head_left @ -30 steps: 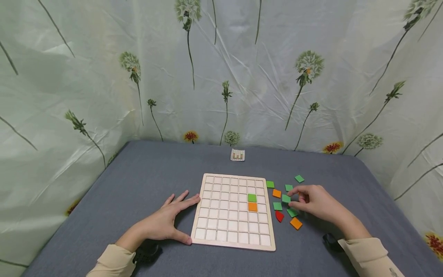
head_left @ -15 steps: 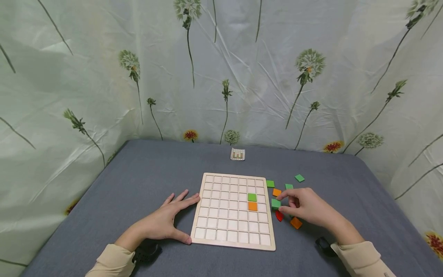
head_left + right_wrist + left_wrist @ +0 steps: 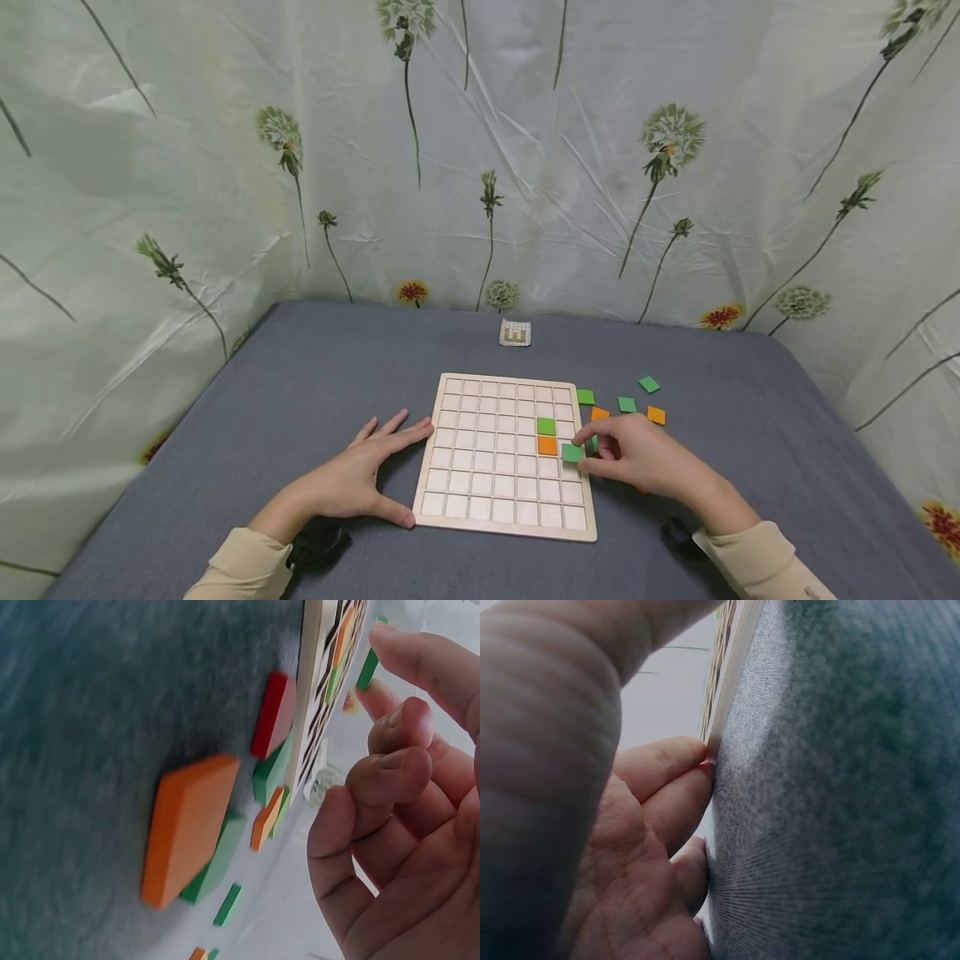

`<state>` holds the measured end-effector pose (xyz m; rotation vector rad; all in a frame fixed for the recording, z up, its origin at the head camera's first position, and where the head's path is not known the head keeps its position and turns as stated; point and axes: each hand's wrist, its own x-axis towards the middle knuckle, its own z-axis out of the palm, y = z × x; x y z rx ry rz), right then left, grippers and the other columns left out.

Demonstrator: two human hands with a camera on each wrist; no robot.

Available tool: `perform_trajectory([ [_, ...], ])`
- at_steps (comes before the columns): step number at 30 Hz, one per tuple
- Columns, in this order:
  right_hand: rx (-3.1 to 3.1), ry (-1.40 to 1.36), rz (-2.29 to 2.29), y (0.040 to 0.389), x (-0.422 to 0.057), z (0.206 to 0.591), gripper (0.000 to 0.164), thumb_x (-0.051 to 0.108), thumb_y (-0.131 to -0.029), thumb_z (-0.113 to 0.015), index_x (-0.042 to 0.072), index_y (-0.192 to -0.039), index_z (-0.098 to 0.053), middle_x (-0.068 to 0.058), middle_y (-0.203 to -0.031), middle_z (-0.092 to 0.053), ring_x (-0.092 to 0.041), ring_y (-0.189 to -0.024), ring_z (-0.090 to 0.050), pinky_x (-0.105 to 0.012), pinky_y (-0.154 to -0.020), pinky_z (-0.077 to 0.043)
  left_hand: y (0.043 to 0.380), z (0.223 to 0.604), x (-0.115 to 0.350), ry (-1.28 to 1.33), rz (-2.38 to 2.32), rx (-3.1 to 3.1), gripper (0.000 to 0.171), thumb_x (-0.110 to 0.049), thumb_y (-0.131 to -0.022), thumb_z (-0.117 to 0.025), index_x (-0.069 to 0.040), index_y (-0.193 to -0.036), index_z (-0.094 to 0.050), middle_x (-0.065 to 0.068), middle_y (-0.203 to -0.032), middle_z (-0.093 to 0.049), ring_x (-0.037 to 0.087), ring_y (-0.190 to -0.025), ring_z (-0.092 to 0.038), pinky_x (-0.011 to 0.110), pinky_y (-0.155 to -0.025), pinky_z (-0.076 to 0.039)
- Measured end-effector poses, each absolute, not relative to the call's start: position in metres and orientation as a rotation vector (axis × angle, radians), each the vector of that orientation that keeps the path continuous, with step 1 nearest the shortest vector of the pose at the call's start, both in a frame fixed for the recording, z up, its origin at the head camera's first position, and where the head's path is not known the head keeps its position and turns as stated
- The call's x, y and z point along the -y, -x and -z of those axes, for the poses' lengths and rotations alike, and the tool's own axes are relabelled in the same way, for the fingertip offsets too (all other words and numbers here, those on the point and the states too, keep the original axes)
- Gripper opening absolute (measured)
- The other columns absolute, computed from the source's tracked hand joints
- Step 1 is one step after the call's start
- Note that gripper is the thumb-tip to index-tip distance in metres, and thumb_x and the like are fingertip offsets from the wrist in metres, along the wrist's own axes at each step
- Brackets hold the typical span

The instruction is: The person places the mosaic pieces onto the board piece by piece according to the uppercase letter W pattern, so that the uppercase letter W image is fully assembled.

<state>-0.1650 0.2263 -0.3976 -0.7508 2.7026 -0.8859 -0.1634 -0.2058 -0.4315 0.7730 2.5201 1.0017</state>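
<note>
My right hand pinches a green square tile between thumb and index finger, over the right side of the wooden grid board. In the right wrist view the tile appears edge-on between the fingertips, above the board's edge; the other fingers are curled. Inside the grid lie a light green tile and, just below it, an orange tile. My left hand has its fingers spread on the table, with thumb and fingertips touching the board's left edge.
Loose green tiles and orange tiles lie right of the board. A red piece shows beside it in the right wrist view. A small patterned card lies at the back of the grey table, before a flowered curtain.
My right hand has carried the green tile left from among the loose pieces to over the board's right side. An orange tile behind the hand has come into view. My left hand stays put.
</note>
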Motion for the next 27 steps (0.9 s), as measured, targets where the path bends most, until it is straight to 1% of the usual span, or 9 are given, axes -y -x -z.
perform_trajectory([
  [4,-2.713,0.819,0.859,0.165,-0.219,0.4,0.02,0.026,-0.094,-0.083,0.016,-0.111,-0.079,0.017,-0.063,-0.043,0.004,-0.052,-0.037,-0.017,-0.056,-0.037,0.164,0.432,0.206,-0.773,-0.999,-2.519,0.12,-0.05,-0.071,-0.099,-0.023,-0.169,-0.037,0.006,-0.177,-0.034,0.044,-0.168,-0.011,0.075,-0.128,0.005],
  [8,-2.7,0.853,0.861,0.165,-0.213,0.401,0.02,0.026,-0.095,-0.083,0.015,-0.111,-0.079,0.017,-0.064,-0.045,0.005,-0.055,-0.038,-0.017,-0.058,-0.038,0.163,0.431,0.206,-0.765,-0.996,-2.518,0.12,-0.051,-0.071,-0.099,-0.023,-0.169,-0.037,0.006,-0.177,-0.033,0.043,-0.168,-0.011,0.075,-0.128,0.005],
  [13,-2.718,0.876,0.814,0.164,-0.205,0.402,0.019,0.028,-0.095,-0.084,0.016,-0.108,-0.079,0.018,-0.065,-0.046,0.005,-0.057,-0.04,-0.017,-0.058,-0.038,0.163,0.43,0.206,-0.754,-0.995,-2.518,0.12,-0.05,-0.071,-0.099,-0.023,-0.169,-0.037,0.007,-0.177,-0.033,0.043,-0.168,-0.011,0.074,-0.129,0.005],
  [19,-2.731,0.849,0.785,0.164,-0.198,0.404,0.017,0.025,-0.093,-0.085,0.017,-0.106,-0.078,0.018,-0.064,-0.045,0.004,-0.056,-0.039,-0.017,-0.057,-0.036,0.163,0.43,0.205,-0.741,-0.992,-2.517,0.12,-0.051,-0.071,-0.099,-0.023,-0.169,-0.037,0.006,-0.177,-0.033,0.042,-0.169,-0.01,0.074,-0.129,0.005],
  [27,-2.733,0.851,0.779,0.164,-0.196,0.404,0.02,0.029,-0.093,-0.085,0.017,-0.108,-0.079,0.018,-0.065,-0.047,0.005,-0.056,-0.04,-0.017,-0.057,-0.036,0.163,0.431,0.205,-0.746,-0.991,-2.521,0.12,-0.051,-0.071,-0.099,-0.023,-0.169,-0.037,0.005,-0.177,-0.033,0.041,-0.169,-0.01,0.074,-0.129,0.005],
])
